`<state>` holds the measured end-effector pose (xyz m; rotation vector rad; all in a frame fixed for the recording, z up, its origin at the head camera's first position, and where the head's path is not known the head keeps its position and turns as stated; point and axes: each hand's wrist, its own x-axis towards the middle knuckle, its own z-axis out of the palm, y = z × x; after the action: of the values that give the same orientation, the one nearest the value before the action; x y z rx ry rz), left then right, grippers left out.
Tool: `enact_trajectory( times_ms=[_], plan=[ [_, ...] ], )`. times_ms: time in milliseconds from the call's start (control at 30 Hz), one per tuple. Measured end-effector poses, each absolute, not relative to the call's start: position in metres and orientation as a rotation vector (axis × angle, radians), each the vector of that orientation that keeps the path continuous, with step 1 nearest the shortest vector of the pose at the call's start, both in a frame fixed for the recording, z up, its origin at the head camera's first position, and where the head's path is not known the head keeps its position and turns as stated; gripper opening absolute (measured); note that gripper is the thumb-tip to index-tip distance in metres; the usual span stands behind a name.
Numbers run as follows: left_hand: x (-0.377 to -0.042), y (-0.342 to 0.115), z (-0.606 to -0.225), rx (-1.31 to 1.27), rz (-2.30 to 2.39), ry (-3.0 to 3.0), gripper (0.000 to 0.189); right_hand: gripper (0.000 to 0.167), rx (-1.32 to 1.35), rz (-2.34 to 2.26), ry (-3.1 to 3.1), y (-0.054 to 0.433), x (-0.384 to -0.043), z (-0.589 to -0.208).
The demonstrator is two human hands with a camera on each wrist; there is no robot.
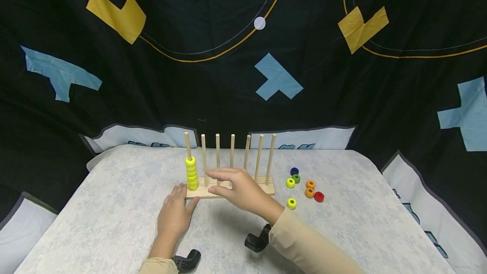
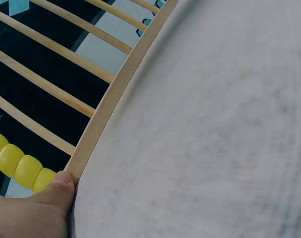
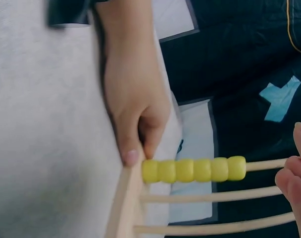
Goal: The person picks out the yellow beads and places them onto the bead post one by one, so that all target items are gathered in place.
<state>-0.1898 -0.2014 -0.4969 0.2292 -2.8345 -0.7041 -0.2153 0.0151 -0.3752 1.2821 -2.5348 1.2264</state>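
A wooden peg rack [image 1: 205, 192] stands on the table with several upright pegs. Its leftmost peg carries a stack of yellow beads [image 1: 192, 174], seen closely as a row of yellow beads [image 3: 193, 170] in the right wrist view. My left hand [image 1: 176, 212] holds the left end of the base; its thumb [image 2: 59, 186] presses the front edge beside the lowest bead. In front of the middle pegs hovers my right hand [image 1: 243, 187], thumb and fingers apart and nothing between them. Its fingertips [image 3: 295, 181] appear near the yellow stack's peg in the right wrist view.
Loose beads lie right of the rack: yellow beads [image 1: 291, 203], orange beads [image 1: 310, 192], a red bead [image 1: 318, 197], a green bead [image 1: 296, 178] and a dark blue bead [image 1: 294, 171]. A dark curtain [image 1: 213, 96] hangs behind the table [image 1: 114, 210].
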Motion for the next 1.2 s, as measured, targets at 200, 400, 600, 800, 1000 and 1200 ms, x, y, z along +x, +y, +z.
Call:
enact_trajectory(
  times_ms=[200,400,600,800,1000,1200],
  plan=[
    [-0.189,-0.202,-0.497,0.222,-0.707,-2.831,0.069,0.043,1.264,1.247,-2.593,0.035,-0.212,-0.388],
    [-0.189,-0.201,-0.498,0.219,-0.715,-2.818,0.07,0.043,1.221,1.244,-2.657,0.058,-0.211,-0.398],
    [-0.189,-0.2,-0.498,0.219,-0.709,-2.828,0.069,0.044,1.117,1.287,-2.694,0.085,-0.215,-0.413],
    [-0.19,-0.2,-0.498,0.208,-0.711,-2.826,0.069,0.045,0.986,1.255,-2.726,0.114,-0.22,-0.43],
    [-0.189,-0.201,-0.498,0.196,-0.712,-2.825,0.069,0.046,0.839,1.253,-2.728,0.142,-0.226,-0.442],
    [-0.189,-0.202,-0.498,0.203,-0.709,-2.824,0.07,0.048,0.714,1.216,-2.789,0.165,-0.23,-0.45]
  ],
)
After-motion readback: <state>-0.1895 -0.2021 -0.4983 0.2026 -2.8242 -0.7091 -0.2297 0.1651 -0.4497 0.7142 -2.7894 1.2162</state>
